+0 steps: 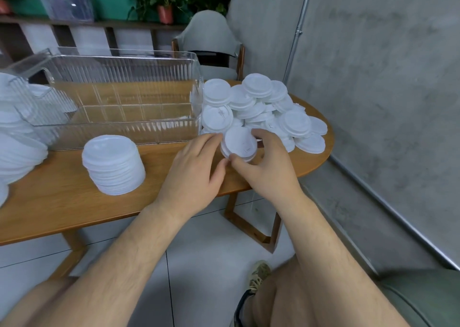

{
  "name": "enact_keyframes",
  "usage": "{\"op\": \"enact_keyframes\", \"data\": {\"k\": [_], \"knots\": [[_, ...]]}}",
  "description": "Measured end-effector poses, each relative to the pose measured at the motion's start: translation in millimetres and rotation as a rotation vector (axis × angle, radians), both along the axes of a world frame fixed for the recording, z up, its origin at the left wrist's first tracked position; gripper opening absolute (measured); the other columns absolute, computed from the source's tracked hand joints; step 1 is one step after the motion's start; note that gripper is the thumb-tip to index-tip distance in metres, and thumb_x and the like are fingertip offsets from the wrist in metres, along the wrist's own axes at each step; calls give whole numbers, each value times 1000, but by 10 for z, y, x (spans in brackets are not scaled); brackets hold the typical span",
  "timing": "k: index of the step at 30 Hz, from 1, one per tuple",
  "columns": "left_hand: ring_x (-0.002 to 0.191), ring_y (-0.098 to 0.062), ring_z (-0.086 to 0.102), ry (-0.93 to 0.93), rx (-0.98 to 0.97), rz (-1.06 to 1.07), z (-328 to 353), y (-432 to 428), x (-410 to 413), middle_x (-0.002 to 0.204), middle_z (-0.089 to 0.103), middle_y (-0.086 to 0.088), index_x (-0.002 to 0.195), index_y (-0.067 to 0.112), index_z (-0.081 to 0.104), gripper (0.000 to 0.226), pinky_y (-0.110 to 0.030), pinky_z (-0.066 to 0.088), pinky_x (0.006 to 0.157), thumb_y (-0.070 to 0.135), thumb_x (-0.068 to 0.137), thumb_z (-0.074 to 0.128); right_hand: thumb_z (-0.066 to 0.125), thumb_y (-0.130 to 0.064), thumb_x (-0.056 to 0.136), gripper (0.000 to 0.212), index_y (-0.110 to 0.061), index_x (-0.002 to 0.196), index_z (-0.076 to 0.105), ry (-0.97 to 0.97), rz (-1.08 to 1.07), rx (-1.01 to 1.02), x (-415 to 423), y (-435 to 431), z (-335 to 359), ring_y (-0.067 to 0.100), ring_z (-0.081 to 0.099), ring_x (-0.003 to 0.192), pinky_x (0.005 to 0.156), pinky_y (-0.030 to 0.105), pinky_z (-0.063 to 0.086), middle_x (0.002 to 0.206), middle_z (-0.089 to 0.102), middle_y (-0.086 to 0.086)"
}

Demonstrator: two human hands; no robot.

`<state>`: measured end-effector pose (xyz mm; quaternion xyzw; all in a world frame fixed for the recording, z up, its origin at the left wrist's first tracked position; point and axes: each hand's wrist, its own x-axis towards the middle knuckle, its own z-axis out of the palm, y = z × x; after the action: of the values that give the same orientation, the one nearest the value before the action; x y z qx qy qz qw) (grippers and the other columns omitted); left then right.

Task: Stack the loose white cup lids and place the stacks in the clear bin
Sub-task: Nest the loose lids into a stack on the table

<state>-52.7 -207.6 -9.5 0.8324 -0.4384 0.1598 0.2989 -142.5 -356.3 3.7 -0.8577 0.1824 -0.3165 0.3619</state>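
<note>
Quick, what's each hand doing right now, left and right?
Left hand: holding the small lid stack, gripping its left edge.
Right hand: holding the same stack from the right.

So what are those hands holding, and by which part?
A small stack of white lids, held by its rim: left hand on the left edge, right hand on the right edge.

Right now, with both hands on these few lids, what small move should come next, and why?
Probably lift the right hand and take one more lid from the loose pile, while the left hand holds the short stack. This stack looks much lower than the finished stack, and many lids lie loose beside the clear bin.
</note>
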Motion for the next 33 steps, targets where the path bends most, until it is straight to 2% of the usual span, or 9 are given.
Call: {"op": "enact_keyframes", "data": {"k": [3,6,10,14,17,20,26,29,33], "knots": [[141,-17,40,5,-40,36,102,185,8,152,45,-4,151,10,42,53,-27,28,117,30,102,49,80,-36,82,61,-20,135,55,-40,92,-1,110,161,65,-3,47,114,89,0,34,125,54,-16],[144,-14,37,-20,-79,93,212,443,25,155,42,-2,151,9,42,54,-22,23,117,30,103,53,79,-33,84,60,-16,137,58,-119,173,-47,236,338,128,-1,47,120,93,2,33,132,53,-6],[137,-14,42,-63,-125,173,351,851,82,147,48,2,147,13,47,53,-23,21,114,34,100,55,77,-34,84,55,-19,134,61,-210,274,-34,423,660,190,3,52,119,95,11,41,127,56,-8],[132,-12,46,-22,-178,242,374,1248,212,140,53,5,144,18,51,50,-31,30,112,38,98,56,78,-27,87,40,-19,124,64,-285,369,-19,628,987,237,7,57,113,91,13,42,119,62,-10],[132,-8,48,52,-242,260,309,1480,331,139,54,8,142,20,53,47,-38,38,113,39,99,55,76,-28,89,34,-20,121,68,-275,425,28,799,1206,226,9,60,114,93,16,44,121,65,-11],[130,-4,48,109,-276,281,252,1635,428,137,55,10,142,22,54,44,-34,40,112,37,102,56,73,-32,92,33,-20,123,69,-216,460,35,942,1342,193,5,59,114,97,18,45,121,66,-13],[127,-7,51,133,-240,283,166,1765,514,133,56,10,139,20,57,42,-38,43,110,38,101,56,70,-36,93,36,-23,127,67,-120,474,16,1043,1391,120,-2,57,116,96,13,43,122,66,-15],[126,-7,52,141,-218,281,137,1775,522,132,56,10,139,20,57,43,-33,42,110,39,100,55,70,-36,93,34,-25,125,67,-88,471,13,1031,1378,100,-3,56,115,95,13,43,120,66,-18],[122,-2,49,140,-213,294,138,1761,506,129,56,12,137,19,59,42,-10,30,104,37,99,58,70,-36,93,34,-25,125,67,-69,469,14,1014,1373,79,-2,56,117,96,17,44,121,65,-18]]}}
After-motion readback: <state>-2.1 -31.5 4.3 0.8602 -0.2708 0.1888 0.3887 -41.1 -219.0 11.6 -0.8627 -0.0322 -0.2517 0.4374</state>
